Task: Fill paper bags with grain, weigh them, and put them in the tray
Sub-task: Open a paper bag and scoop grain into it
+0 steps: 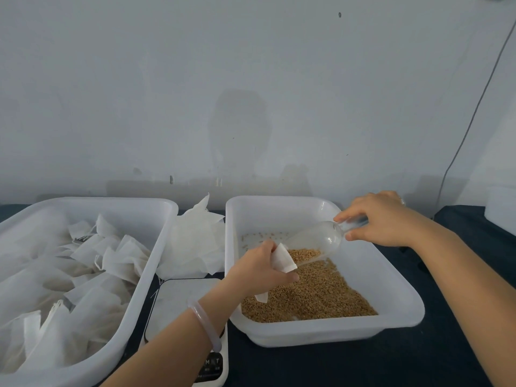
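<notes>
Over the white grain tray [396,277], my left hand [259,268] grips a small white paper bag [282,258] with its mouth turned toward the scoop. My right hand [382,219] holds the handle of a clear plastic scoop [315,243], tilted down to the left. Brown grain lies in the scoop's lip right at the bag's mouth. Loose grain [310,294] covers the near part of the tray's floor. The white scale [178,305] sits between the two trays, partly hidden by my left forearm.
A large white tray [156,241] on the left holds several filled white bags. A heap of empty paper bags [195,241] lies behind the scale. The dark tabletop [349,364] runs to a pale wall. A white container [501,210] stands at the far right.
</notes>
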### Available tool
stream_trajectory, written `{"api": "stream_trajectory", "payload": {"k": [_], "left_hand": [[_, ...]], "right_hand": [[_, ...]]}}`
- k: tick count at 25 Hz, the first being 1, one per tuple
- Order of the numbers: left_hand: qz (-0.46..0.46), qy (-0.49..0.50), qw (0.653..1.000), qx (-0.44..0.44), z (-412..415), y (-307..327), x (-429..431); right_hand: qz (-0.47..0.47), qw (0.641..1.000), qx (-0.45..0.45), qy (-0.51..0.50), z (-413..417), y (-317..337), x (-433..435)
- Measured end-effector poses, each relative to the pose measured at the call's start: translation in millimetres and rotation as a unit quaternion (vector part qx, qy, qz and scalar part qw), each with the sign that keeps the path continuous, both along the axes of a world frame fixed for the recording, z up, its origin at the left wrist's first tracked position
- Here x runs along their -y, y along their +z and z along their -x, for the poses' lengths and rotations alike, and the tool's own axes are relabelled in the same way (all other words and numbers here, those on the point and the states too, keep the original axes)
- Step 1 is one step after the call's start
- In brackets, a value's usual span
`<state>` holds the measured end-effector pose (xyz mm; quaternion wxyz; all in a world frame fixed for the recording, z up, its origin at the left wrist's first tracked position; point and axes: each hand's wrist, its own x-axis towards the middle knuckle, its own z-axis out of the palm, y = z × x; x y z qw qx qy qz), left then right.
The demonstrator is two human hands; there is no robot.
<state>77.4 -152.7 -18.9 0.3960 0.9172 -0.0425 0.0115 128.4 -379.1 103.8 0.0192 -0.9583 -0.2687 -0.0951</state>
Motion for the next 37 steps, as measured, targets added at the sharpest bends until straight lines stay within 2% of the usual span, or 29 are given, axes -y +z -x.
{"api": "stream_trajectory", "payload": {"k": [3, 7, 12, 15, 17, 21, 23, 24, 26, 28, 30, 31, 33, 35, 37], "left_hand": [[-0.005, -0.005, 1.0, 0.004, -0.3, -1.0, -0.4], [-0.013, -0.008, 1.0, 0.014, -0.3, -2.2, -0.8], [0.031, -0.001, 0.999, 0.016, 0.9, 0.1, -3.0], [0.047, -0.004, 0.999, 0.012, 1.1, 2.4, -6.4], [0.034, -0.011, 0.999, 0.001, 1.3, 4.0, -6.9], [0.016, -0.015, 1.0, -0.007, 0.7, 6.7, -2.8], [0.001, -0.015, 1.0, -0.011, -1.4, 11.4, -2.7], [-0.029, -0.021, 0.999, -0.013, -2.4, 14.2, -3.0], [-0.164, -0.051, 0.985, -0.009, -3.9, 19.2, -2.2], [-0.308, -0.098, 0.946, 0.001, -4.2, 19.3, 0.8], [-0.358, -0.119, 0.926, 0.008, -4.0, 15.3, 3.4], [-0.353, -0.124, 0.927, 0.003, -4.0, 13.7, 4.4], [-0.285, -0.123, 0.95, -0.027, -5.1, 11.7, 4.8], [-0.2, -0.103, 0.973, -0.047, -8.4, 9.9, 4.5], [-0.171, -0.091, 0.98, -0.048, -8.7, 9.0, 3.1]], "right_hand": [[0.009, 1.0, 0.001, -0.001, -1.5, -1.4, 0.5], [-0.024, 0.999, -0.043, 0.002, -5.3, -8.7, 1.4], [-0.152, 0.969, -0.194, 0.005, -9.2, -32.4, 17.2], [-0.211, 0.949, -0.234, -0.011, -9.8, -59.1, 30.1], [-0.189, 0.957, -0.218, -0.042, -11.7, -75.6, 33.7], [-0.027, 0.987, -0.132, -0.088, -16.3, -107.2, 23.3], [0.002, 0.992, -0.102, -0.08, -18.6, -114.8, 14.2], [-0.004, 0.992, -0.101, -0.077, -19.0, -115.6, 10.2], [-0.019, 0.993, -0.092, -0.076, -19.5, -117.5, 5.0], [-0.007, 0.995, -0.06, -0.078, -17.5, -118.8, 1.2], [0.003, 0.995, -0.06, -0.08, -10.6, -115.6, 0.5], [-0.005, 0.995, -0.069, -0.078, -6.3, -111.2, 0.8], [-0.034, 0.996, -0.06, -0.057, 8.5, -98.2, -0.6], [-0.129, 0.992, 0.0, 0.002, 38.0, -92.1, -8.8], [-0.258, 0.957, 0.072, 0.111, 81.9, -103.3, -29.8]]}}
